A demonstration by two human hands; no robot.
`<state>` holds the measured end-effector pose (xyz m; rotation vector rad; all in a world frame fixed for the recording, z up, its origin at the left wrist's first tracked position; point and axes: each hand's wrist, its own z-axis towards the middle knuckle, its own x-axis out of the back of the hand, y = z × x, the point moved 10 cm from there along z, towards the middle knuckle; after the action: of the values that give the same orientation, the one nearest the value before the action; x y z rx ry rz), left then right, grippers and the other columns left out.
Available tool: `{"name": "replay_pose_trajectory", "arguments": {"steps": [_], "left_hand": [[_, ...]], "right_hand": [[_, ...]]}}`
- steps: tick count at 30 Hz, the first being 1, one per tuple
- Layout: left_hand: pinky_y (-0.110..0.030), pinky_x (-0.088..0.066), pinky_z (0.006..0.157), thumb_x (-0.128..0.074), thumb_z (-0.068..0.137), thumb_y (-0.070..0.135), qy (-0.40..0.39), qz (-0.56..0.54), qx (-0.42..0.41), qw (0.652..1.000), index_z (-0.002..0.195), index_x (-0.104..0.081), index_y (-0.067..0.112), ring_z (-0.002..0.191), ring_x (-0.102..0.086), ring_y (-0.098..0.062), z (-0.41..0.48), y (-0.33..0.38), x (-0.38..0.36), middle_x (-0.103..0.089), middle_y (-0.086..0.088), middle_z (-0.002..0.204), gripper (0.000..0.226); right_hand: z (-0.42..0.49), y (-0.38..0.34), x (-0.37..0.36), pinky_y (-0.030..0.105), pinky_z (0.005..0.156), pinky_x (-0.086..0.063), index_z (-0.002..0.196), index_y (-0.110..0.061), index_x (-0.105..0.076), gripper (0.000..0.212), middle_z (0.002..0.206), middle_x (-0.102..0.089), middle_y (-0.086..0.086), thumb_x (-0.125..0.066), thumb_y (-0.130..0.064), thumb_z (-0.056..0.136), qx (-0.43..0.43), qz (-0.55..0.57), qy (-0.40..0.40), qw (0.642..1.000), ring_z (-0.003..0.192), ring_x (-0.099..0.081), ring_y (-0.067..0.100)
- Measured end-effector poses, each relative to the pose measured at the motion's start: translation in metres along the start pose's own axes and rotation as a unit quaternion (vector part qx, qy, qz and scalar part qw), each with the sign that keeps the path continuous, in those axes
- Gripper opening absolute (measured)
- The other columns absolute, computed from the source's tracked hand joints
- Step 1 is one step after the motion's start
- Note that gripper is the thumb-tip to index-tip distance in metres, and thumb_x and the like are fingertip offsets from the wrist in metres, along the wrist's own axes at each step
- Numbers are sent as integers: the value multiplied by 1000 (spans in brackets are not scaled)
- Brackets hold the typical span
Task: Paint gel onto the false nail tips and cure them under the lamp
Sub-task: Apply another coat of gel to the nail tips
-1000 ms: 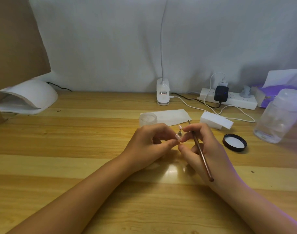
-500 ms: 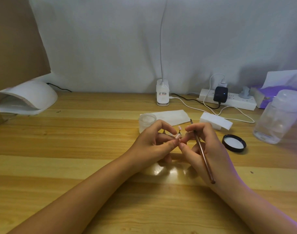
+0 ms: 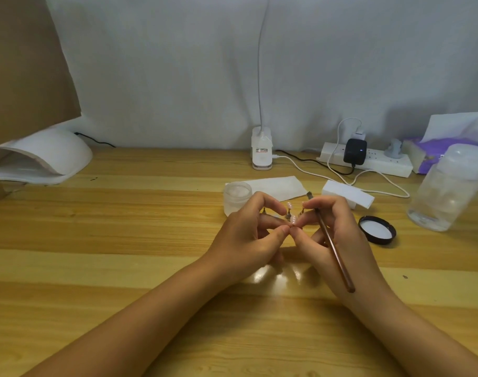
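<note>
Mid-bench, the left hand (image 3: 248, 235) and right hand (image 3: 338, 240) meet, with the fingertips of both pinching 1 pink nail tip (image 3: 294, 221). The right hand also grips a brush (image 3: 334, 248) that lies across its palm. A second tip (image 3: 289, 205) stands just behind. The lamp (image 3: 42, 156) sits at the far-left corner.

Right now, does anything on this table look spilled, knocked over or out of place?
Nothing looks spilled or broken. Only the frosted jar stands uncapped by the left hand, while a black lid lies upturned on the far side of the right hand.
</note>
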<state>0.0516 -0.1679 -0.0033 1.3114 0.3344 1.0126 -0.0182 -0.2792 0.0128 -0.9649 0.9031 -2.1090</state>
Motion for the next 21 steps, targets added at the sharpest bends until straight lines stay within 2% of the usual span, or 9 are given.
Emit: {"name": "replay_pose_trajectory", "arguments": {"steps": [3,7,9,11,15,21], "left_hand": [[-49,-58,62,-69,90,11,31,61,-29,997,101,-49,20,63,-69,-23,0,5,4,-74,2,95,24],[-35,-53,58,-73,84,18,147,172,-53,973,95,-46,24,60,-61,-12,-3,10,32,-65,11,89,30],[-35,-51,62,-71,85,20,179,234,-30,955,96,-46,24,64,-59,-12,-4,7,43,-58,12,89,28],[-35,-49,64,-68,86,23,173,286,-13,942,95,-44,26,70,-58,-12,-4,4,43,-56,13,94,26],[-25,-35,56,-63,89,31,156,367,-24,917,96,-37,33,70,-55,-9,-5,9,36,-57,15,98,28],[-29,-36,65,-59,90,45,138,421,-15,897,113,-35,35,91,-65,-20,-3,3,29,-64,15,113,34]], "right_hand": [[1,1,0,25,54,-48,110,-19,-48,41,82,-62,-9,-73,-3,82,-3,-12,-2,1000,53,-56,11],[-1,-2,0,30,57,-49,110,-19,-47,42,82,-59,-10,-70,1,81,-2,-12,-4,1000,58,-56,12],[-1,-3,2,31,56,-48,110,-19,-45,44,83,-57,-8,-69,2,81,-1,-10,-4,1000,58,-55,14],[-1,-4,5,31,54,-47,111,-18,-43,46,84,-56,-6,-69,3,80,4,-12,3,1000,59,-54,16],[0,-4,6,26,56,-47,111,-21,-39,50,85,-55,-5,-70,3,79,10,-21,12,1000,64,-54,14],[-1,-5,3,31,66,-51,113,-19,-38,50,86,-54,-8,-70,2,80,21,-47,9,999,72,-55,11]]}}
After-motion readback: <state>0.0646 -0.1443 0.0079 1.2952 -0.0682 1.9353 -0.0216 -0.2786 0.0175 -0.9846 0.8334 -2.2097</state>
